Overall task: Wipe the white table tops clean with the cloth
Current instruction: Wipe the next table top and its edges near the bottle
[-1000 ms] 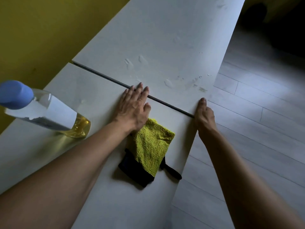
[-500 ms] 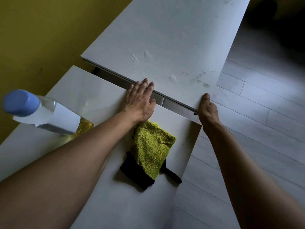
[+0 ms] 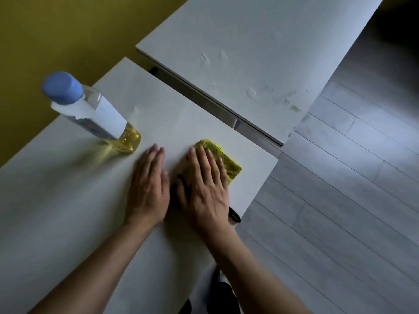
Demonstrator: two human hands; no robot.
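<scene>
A yellow-green cloth (image 3: 229,160) with a black edge lies on the near white table top (image 3: 176,116), close to its right corner. My right hand (image 3: 204,189) lies flat on the cloth with straight fingers and covers most of it. My left hand (image 3: 148,189) rests flat on the bare table top just left of the cloth. A second white table top (image 3: 260,37) stands beyond a wide gap; wet smears (image 3: 250,92) and droplets show on it near its front edge.
A clear bottle (image 3: 90,112) with a blue cap and yellow liquid stands on the near table to the left of my hands. A yellow wall (image 3: 56,30) runs behind the tables. Grey plank floor (image 3: 340,189) lies to the right, past the table edge.
The gap between the two table tops has widened. Both hands have left the far edge; my right hand has come onto the cloth and my left hand lies flat beside it.
</scene>
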